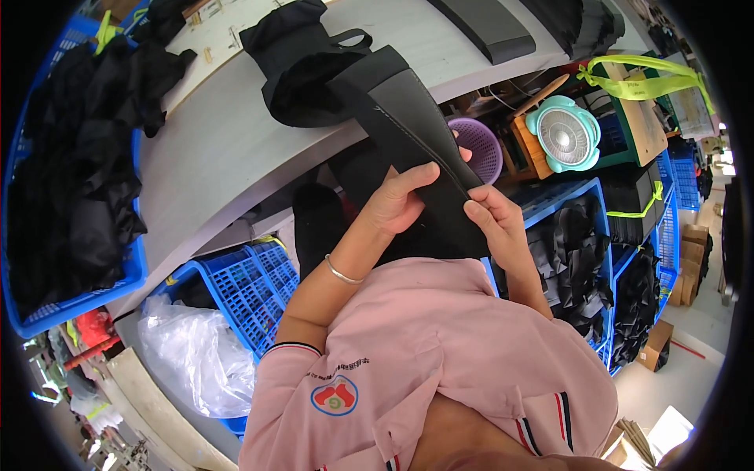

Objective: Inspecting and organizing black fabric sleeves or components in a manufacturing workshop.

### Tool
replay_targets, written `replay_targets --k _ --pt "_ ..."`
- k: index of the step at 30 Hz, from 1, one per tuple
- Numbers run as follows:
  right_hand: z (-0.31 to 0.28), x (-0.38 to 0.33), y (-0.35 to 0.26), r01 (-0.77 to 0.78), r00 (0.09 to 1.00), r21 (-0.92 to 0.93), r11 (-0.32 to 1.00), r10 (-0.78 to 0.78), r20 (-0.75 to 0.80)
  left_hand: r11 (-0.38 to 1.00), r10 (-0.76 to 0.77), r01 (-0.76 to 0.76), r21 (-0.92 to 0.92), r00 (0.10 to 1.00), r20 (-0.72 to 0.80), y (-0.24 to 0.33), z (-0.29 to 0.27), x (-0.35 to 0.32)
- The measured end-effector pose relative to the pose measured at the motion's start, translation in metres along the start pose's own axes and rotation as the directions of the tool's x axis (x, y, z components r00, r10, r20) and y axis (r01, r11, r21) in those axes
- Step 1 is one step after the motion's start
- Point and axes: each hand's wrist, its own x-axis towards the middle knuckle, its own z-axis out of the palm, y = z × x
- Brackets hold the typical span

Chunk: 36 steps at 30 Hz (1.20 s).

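A long black fabric panel [400,129] with a stitched seam along its length stretches from the table edge toward my body. My left hand [400,196] is closed round it, thumb on top and fingers underneath, some fingertips showing past its right edge. At the panel's near right edge, my right hand [496,216] pinches the border between thumb and fingers. The panel's far end lies against a soft black fabric piece with a loop strap [302,67] on the table. More black cloth hangs below my hands; where it joins the panel is hidden.
A grey-white table [228,125] curves across the far side, with flat black panels [487,27] on it. Blue crates of black pieces stand left [129,279] and right [601,204]. Beyond my right hand are a purple basket [488,149] and a turquoise fan [564,135]. Clear plastic [200,361] lies lower left.
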Motion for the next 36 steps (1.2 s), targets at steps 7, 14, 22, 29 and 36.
replay_targets --k 7,14,22,29,36 --pt "0.027 0.008 0.004 0.299 0.874 -0.683 0.667 -0.478 -0.084 0.986 0.083 -0.036 0.164 0.954 -0.289 0.011 0.007 -0.009" --pt "0.02 0.03 0.016 0.084 0.992 -0.046 0.995 -0.079 0.102 0.39 0.717 -0.163 0.906 0.672 -0.188 0.028 0.005 -0.036" --pt "0.033 0.066 0.016 0.07 0.982 -0.093 0.993 -0.053 0.179 -0.072 0.874 0.231 0.97 0.484 -0.051 0.106 -0.064 -0.009" --pt "0.058 0.085 -0.011 0.331 0.937 -0.583 0.742 -0.33 0.112 -0.311 0.745 -0.029 0.95 0.613 0.262 0.107 -0.043 0.016" --pt "0.073 0.101 -0.044 0.475 0.848 -0.816 0.329 -0.418 0.326 -0.362 0.55 -0.135 0.922 0.768 0.328 0.113 -0.014 -0.009"
